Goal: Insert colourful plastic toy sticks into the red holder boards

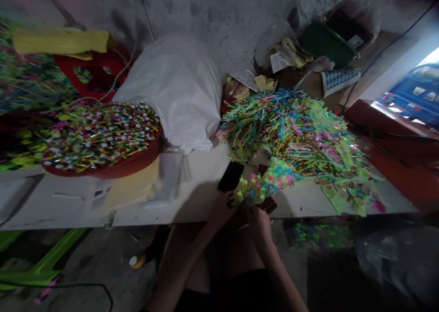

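On your left, the red basin (142,166) is heaped above its rim near the front of the white surface (202,168), so a knock could send its small pieces rolling. The white sack (181,88) slumps close behind; if it settled, it could nudge the basin. In the middle, your left hand (222,209) is closed around the lower left end of the bunch (254,189), which sits just beside the black phone (231,176). Your right hand (259,220) has its fingers bent at the underside; the light is dim and blurry, so I cannot tell whether they pinch anything. A slack grip could let pieces slip over the edge onto your lap. The bunch reaches towards the heap (295,134), where curled tips could snag, and the heap's trailing end lies near the edge, easily swept off by your right arm.

As for materials, the basin looks like smooth plastic, rounded, full of thin sticks with pale round ends. The sack is soft, bulging and creased. The bunch is knobbly and lobed in yellow-green, with pink and blue flecks. The heap is a tangle of slim, shiny, translucent strips, limp and uneven
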`<action>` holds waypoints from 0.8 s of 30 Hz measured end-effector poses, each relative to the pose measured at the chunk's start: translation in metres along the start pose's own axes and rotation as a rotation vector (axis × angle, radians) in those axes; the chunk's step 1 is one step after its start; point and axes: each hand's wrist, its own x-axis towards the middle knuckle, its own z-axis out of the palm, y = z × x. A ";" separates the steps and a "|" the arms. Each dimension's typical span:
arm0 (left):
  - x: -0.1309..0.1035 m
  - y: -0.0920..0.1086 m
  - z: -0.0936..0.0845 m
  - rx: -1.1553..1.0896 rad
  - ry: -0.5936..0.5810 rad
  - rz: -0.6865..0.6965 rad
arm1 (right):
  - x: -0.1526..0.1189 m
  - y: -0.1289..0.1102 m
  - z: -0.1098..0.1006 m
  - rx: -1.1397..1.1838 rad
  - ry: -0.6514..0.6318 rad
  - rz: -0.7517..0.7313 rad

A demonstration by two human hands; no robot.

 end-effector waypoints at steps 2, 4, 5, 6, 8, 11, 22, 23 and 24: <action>0.001 0.000 0.000 -0.005 -0.031 -0.023 | 0.002 -0.001 0.001 -0.014 -0.022 0.006; -0.001 0.001 0.001 -0.012 -0.049 -0.028 | 0.005 -0.001 0.003 -0.001 -0.035 0.015; -0.002 0.001 0.001 -0.019 -0.052 -0.019 | 0.006 0.000 0.004 0.011 -0.035 0.012; -0.003 0.002 0.002 -0.030 -0.053 -0.001 | 0.006 0.001 0.005 0.027 -0.032 0.010; -0.004 0.004 0.003 -0.057 -0.049 0.059 | 0.006 0.005 0.008 0.075 -0.031 -0.013; -0.005 0.007 0.003 -0.072 -0.041 0.122 | 0.002 0.016 0.012 0.204 -0.034 -0.076; -0.008 0.010 0.009 0.051 0.006 -0.023 | 0.000 0.026 0.010 0.559 0.260 -0.243; -0.011 0.012 0.011 0.029 0.037 -0.044 | 0.001 0.026 0.010 0.585 0.258 -0.246; -0.014 0.013 0.013 0.000 0.052 -0.054 | 0.002 0.026 0.011 0.621 0.251 -0.236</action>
